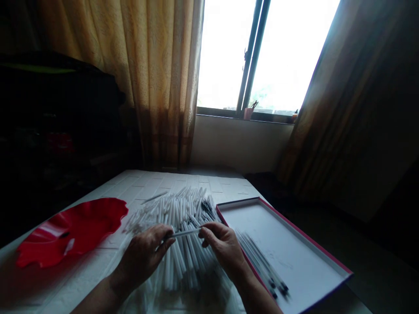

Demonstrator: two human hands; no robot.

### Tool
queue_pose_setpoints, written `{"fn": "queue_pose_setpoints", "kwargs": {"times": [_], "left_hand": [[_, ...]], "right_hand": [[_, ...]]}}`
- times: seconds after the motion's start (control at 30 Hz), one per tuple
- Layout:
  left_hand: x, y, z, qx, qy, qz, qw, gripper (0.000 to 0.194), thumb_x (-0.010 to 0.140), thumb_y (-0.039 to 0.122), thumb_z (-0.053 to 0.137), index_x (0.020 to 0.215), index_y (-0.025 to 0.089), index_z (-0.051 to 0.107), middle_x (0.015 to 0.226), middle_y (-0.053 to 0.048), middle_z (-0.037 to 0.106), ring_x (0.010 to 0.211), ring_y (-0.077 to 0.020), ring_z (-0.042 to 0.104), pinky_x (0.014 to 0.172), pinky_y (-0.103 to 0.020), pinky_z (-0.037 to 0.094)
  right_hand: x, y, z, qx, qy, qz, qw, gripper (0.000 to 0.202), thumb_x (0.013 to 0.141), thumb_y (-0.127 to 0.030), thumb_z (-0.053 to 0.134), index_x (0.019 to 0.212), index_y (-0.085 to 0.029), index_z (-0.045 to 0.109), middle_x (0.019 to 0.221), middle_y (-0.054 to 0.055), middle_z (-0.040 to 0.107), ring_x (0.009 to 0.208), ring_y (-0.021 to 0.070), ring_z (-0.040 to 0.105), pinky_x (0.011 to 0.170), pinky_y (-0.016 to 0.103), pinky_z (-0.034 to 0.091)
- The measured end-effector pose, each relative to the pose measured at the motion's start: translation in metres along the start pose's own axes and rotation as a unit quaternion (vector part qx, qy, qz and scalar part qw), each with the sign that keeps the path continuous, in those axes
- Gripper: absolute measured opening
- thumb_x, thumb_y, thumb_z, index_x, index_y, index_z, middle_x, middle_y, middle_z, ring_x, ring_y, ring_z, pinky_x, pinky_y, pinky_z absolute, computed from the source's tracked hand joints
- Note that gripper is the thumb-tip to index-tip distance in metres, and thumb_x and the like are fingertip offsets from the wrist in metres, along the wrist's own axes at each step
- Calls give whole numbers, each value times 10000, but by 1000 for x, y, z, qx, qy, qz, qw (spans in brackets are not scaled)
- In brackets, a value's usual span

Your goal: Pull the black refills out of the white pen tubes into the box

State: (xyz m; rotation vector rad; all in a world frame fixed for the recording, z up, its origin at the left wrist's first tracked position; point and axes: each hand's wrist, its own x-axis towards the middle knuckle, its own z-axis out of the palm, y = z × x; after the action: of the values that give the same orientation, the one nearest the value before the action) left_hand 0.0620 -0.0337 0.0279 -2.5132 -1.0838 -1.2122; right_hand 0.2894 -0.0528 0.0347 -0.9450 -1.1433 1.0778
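The left hand (144,249) and right hand (225,247) pinch opposite ends of a thin tube (186,233), its long axis crosswise between them, above the pile (175,211); the tray (310,261) lies nearer the right.

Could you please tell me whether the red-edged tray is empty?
Not empty: several dark-tipped sticks lie in the tray, though its base is mostly bare.

Room is looking like part of a home: patterned gold curtain (160,65) is hanging beside a sliding window (225,56), small reddish cup (248,114) is standing at the window's base, brick-patterned white table (140,180) is sitting below.
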Motion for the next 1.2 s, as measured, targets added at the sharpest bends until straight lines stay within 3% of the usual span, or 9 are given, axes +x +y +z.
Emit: {"fn": "queue_pose_setpoints", "kwargs": {"times": [0.4,0.57,0.63,0.8,1.0,1.2], "left_hand": [[3,6,-6,-20,-42,5,999,384,1051,435,376,911,213,657,789,-32,738,711,-192,744,607,-260,574],[5,11,-9,-18,-64,8,998,476,1068,420,296,775,219,613,662,-2,671,612,-172,705,542,-241,523],[5,11,-9,-21,-64,8,998,475,1068,437,298,776,223,606,668,3,672,617,-170,708,552,-239,527],[0,5,-4,-25,-38,-9,999,336,1030,512,416,991,222,582,778,5,728,641,-167,736,571,-240,558],[0,0,-1,-14,-14,-1,1000,359,1043,479,393,914,214,599,753,-11,722,624,-177,732,542,-246,549],[4,3,-6,-17,-30,19,999,391,1059,453,364,852,231,610,683,23,697,596,-165,727,523,-228,535]], "right_hand": [[-3,-1,-1,26,20,8,999,424,585,-553,879,760,-179,783,643,37,735,559,152,625,557,284,520],[-3,-3,-2,30,18,20,999,434,553,-525,902,790,-176,800,652,39,735,543,140,610,523,257,477],[-3,-4,-2,30,21,23,999,434,554,-521,900,789,-171,799,639,33,723,525,133,595,504,250,458],[-2,-3,-3,28,35,23,999,413,570,-512,890,775,-168,789,624,16,702,502,115,572,475,229,423],[-2,-2,-3,24,45,22,998,428,540,-529,898,758,-175,793,630,17,706,504,114,577,459,221,399],[-2,-4,-2,17,50,25,998,435,534,-537,895,758,-177,801,561,1,672,490,113,563,456,220,375]]}}
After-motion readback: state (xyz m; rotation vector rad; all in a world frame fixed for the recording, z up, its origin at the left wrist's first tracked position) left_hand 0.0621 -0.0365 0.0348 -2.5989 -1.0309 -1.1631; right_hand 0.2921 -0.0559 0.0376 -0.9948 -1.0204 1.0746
